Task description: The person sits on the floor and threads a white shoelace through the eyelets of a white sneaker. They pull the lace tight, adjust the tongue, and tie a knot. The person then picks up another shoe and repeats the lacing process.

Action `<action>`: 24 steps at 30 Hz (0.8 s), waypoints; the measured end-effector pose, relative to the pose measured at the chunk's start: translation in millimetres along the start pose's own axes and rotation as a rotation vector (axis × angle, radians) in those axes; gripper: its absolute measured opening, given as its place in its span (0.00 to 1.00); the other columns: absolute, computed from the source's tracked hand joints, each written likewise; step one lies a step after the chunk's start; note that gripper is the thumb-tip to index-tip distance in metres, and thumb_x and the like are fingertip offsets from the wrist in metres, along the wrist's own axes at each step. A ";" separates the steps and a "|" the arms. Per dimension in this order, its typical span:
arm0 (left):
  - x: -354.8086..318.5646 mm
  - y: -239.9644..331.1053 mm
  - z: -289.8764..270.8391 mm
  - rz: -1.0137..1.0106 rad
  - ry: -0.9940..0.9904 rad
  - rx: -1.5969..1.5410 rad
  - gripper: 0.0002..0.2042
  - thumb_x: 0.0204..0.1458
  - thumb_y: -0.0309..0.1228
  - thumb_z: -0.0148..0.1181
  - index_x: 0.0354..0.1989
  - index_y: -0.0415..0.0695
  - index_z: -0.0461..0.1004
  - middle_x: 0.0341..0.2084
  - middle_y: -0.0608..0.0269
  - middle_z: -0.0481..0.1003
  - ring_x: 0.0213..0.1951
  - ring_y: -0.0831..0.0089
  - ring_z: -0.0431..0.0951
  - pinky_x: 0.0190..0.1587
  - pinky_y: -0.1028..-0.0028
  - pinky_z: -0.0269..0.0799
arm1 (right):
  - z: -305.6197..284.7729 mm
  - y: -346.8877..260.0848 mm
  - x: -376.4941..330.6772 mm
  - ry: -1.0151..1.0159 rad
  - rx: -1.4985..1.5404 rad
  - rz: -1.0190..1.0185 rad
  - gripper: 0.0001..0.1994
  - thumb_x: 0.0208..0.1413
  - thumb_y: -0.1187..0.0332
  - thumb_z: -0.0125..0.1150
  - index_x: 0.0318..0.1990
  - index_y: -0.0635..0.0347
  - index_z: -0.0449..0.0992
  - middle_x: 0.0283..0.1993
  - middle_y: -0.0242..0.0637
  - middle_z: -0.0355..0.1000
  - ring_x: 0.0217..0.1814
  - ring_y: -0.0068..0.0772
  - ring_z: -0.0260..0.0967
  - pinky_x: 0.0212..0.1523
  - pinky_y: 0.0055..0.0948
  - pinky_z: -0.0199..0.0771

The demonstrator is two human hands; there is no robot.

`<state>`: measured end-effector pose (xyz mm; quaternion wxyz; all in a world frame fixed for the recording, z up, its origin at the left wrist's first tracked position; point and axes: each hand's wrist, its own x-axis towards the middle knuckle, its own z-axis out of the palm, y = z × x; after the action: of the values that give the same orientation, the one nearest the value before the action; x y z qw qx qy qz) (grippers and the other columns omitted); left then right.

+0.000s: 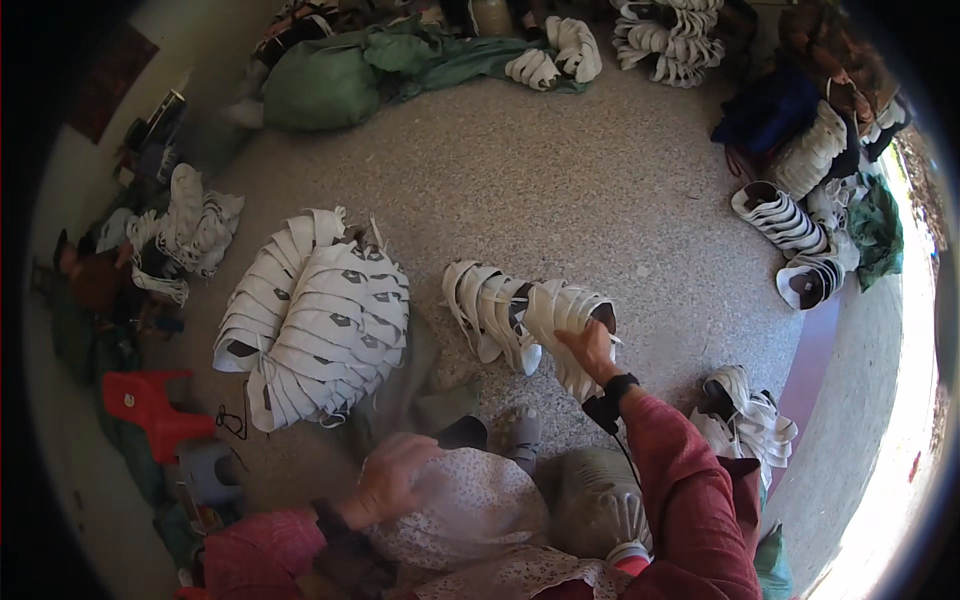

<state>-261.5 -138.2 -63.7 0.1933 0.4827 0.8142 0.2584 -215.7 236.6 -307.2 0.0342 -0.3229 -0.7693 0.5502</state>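
On the floor in front of me lie two short rows of nested white shoe uppers (484, 305). My right hand (592, 350) reaches out to the right-hand row and grips the shoe upper (572, 310) at its near end, thumb on the white outside; the other fingers are partly hidden. My left hand (395, 478) is over the patterned cloth (470, 495) on my lap, its fingers smeared by motion. A large curved bundle of nested white shoe uppers (330, 310), with dark patches, lies on the floor to the left.
A red plastic stool (158, 405) stands at the left. A large clear plastic bottle (600, 505) is beside my lap. More shoe uppers (745, 415) lie at the right, with others (190, 225) far left. Green sacks (320, 85) lie at the back. People sit around the edges.
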 end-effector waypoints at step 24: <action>35.1 22.8 10.4 -0.097 -0.157 -0.003 0.16 0.45 0.31 0.60 0.42 0.36 0.75 0.43 0.44 0.75 0.46 0.47 0.74 0.53 0.56 0.69 | 93.5 99.9 58.2 -0.138 0.142 0.073 0.28 0.60 0.47 0.58 0.42 0.72 0.80 0.41 0.61 0.78 0.48 0.62 0.75 0.49 0.46 0.73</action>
<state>-256.1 -95.5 -60.3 0.2693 0.4612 0.8186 0.2114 -253.8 209.2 -448.3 -0.0160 -0.3089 -0.7165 0.6252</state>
